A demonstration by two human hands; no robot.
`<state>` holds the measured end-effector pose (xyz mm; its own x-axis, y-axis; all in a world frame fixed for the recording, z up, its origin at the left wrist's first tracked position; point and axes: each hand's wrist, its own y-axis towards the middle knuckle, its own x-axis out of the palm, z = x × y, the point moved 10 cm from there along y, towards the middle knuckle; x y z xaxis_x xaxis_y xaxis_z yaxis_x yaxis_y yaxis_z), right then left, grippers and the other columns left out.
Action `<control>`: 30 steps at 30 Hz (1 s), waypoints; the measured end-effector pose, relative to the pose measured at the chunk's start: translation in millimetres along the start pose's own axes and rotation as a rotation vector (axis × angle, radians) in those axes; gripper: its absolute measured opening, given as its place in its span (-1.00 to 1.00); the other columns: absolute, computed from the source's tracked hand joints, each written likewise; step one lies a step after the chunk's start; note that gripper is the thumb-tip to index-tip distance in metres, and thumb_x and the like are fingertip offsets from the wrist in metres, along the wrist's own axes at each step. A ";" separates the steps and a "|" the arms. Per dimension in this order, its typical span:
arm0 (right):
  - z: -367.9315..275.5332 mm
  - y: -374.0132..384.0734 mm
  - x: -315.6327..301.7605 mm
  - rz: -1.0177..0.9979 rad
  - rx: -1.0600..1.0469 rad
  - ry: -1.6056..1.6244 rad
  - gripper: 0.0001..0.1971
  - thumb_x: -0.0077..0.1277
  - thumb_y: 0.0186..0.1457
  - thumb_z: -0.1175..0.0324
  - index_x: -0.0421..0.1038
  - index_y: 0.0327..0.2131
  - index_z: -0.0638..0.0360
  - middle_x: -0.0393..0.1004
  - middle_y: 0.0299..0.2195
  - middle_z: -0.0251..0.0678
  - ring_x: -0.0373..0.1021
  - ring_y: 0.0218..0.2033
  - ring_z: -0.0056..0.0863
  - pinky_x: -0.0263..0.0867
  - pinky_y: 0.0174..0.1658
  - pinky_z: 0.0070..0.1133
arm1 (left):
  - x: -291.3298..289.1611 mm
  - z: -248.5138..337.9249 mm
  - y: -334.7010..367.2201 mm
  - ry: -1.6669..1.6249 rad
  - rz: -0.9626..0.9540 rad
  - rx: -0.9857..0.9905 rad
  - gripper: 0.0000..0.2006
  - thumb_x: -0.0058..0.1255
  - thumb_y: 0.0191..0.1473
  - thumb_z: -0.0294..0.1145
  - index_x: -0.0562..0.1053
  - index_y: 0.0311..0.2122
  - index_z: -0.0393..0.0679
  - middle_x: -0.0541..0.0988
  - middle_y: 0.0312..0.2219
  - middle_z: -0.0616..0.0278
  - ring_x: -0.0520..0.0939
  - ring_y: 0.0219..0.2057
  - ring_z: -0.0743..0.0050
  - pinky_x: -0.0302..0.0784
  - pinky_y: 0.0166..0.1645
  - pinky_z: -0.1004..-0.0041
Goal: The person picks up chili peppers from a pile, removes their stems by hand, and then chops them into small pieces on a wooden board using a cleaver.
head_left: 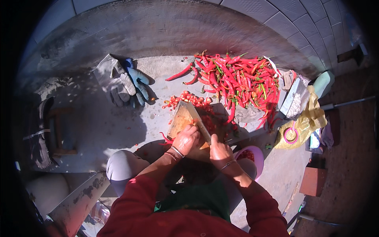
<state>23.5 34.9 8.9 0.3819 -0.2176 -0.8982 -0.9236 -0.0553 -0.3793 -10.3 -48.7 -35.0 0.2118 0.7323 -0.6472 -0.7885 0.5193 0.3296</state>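
Observation:
My right hand is wrapped round the handle of a broad knife, its blade resting over a wooden cutting board. Close to the blade, my left hand is closed with bent fingers, holding down what looks like a red chili pepper, mostly hidden under the fingers. A curved chili pepper pokes out to the left of that hand. Chopped chili pieces lie heaped past the board's far edge. At the back right spreads a big pile of whole red chili peppers.
Gloves lie on the concrete at the back left. A pink basin with chopped chili stands by my right knee. On the right are a yellow sack, a clear bag of white contents and a brick. A low wall curves behind.

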 end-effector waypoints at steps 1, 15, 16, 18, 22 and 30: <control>-2.2 3.2 -1.2 -0.040 0.011 0.000 -0.65 -0.07 -0.14 0.53 0.05 -0.24 0.25 0.43 -0.52 0.05 0.40 -0.44 0.02 0.32 -0.39 -0.21 | -0.3 -1.9 1.4 -0.003 -0.020 -0.015 -0.86 0.02 -0.22 -0.43 0.42 -0.44 -0.15 0.41 -0.36 0.22 0.42 -0.23 0.25 0.45 -0.25 0.39; 9.8 23.4 -2.2 0.217 0.014 0.092 -0.69 -0.09 0.01 0.42 0.04 -0.21 0.27 0.37 -0.63 0.09 0.34 -0.55 0.09 0.22 -0.50 -0.13 | -10.9 2.1 1.8 0.021 0.162 0.041 -0.85 0.02 -0.25 -0.44 0.45 -0.45 -0.16 0.44 -0.42 0.23 0.46 -0.33 0.28 0.43 -0.28 0.39; 4.1 17.7 -5.4 0.181 -0.002 0.081 -0.70 -0.09 0.01 0.42 0.04 -0.22 0.27 0.38 -0.64 0.08 0.35 -0.55 0.08 0.23 -0.50 -0.13 | -9.5 0.0 2.0 0.002 0.137 0.035 -0.86 0.02 -0.26 -0.44 0.44 -0.46 -0.16 0.43 -0.43 0.23 0.46 -0.34 0.27 0.43 -0.28 0.38; -2.8 9.8 -10.6 0.116 -0.026 0.051 -0.71 -0.09 0.00 0.44 0.05 -0.25 0.26 0.38 -0.64 0.06 0.36 -0.55 0.06 0.23 -0.50 -0.14 | -10.9 0.8 1.4 -0.030 0.157 0.051 -0.88 0.00 -0.26 -0.45 0.43 -0.48 -0.16 0.41 -0.46 0.22 0.45 -0.37 0.25 0.42 -0.30 0.36; -4.9 3.8 -1.0 0.078 -0.076 -0.029 -0.72 -0.10 -0.06 0.50 0.05 -0.27 0.26 0.39 -0.64 0.01 0.38 -0.54 0.02 0.26 -0.51 -0.19 | -6.3 -1.5 -1.6 -0.069 0.109 0.040 -0.87 0.00 -0.26 -0.45 0.43 -0.48 -0.17 0.40 -0.45 0.22 0.44 -0.36 0.24 0.42 -0.29 0.35; 1.8 33.4 21.7 0.192 -0.018 0.042 -0.72 -0.09 0.02 0.40 0.06 -0.25 0.24 0.39 -0.63 0.02 0.36 -0.56 0.05 0.24 -0.50 -0.15 | -11.5 -0.4 -1.4 -0.117 0.086 0.027 -0.86 0.02 -0.26 -0.46 0.44 -0.46 -0.18 0.40 -0.42 0.20 0.43 -0.32 0.20 0.44 -0.29 0.34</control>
<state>1.0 30.1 -23.6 0.1971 -0.2660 -0.9436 -0.9800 -0.0261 -0.1973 -11.9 -58.0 -28.3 0.2110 0.8205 -0.5313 -0.7914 0.4624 0.3998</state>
